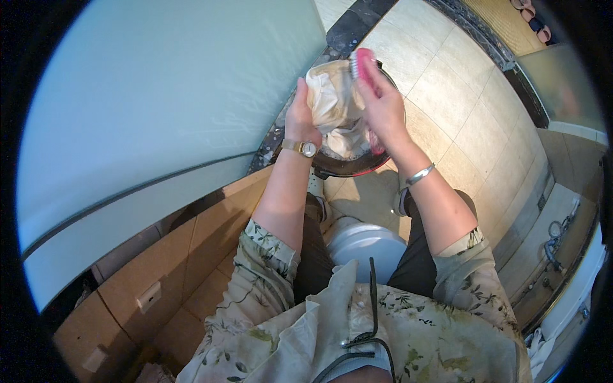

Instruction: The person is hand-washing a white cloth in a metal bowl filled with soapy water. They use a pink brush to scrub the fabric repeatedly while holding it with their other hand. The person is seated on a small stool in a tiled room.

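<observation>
My left hand [303, 117] grips the left edge of a wet, off-white cloth item [330, 95] with tan stains. A pink scrubbing brush [365, 64] with white bristles is in my right hand [380, 103], its bristles turned towards the upper right part of the cloth. Beneath both hands stands a dark round basin [352, 168] with a red stripe on its rim. More of the pale cloth and some suds lie inside it. A reddish thing [376, 142] shows below my right hand; what it is cannot be told.
A frosted glass panel [167, 86] stands close on the left, above a dark stone sill. Between my legs is the white lid of a toilet or stool [368, 244]; which one is unclear. Pale floor tiles [450, 105] extend to the right, with pipes [553, 244] beyond.
</observation>
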The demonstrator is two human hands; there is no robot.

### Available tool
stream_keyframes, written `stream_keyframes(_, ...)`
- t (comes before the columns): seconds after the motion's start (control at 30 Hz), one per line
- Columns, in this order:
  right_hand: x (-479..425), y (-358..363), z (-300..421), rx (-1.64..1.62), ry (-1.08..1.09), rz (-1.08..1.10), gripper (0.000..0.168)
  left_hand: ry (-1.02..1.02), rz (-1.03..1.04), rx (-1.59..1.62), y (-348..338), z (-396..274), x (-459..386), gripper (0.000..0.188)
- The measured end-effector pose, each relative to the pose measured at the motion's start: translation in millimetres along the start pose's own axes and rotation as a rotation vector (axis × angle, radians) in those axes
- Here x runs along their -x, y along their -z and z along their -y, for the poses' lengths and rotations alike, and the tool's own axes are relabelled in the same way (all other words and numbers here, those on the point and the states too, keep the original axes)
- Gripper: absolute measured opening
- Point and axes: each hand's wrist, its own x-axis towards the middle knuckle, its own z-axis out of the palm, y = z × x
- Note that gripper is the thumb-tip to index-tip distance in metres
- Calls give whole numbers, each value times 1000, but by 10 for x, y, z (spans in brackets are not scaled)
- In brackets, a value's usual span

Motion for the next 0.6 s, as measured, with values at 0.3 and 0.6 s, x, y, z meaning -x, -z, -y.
stream_keyframes(0.3, 32, -67, 62, 136, -96, 240, 41, 50, 114, -123, -148, 101, 146, 97)
stream_keyframes(0.6, -3, -44, -3, 108, -67, 152, 42, 47, 124, -108, -223, 114, 154, 100)
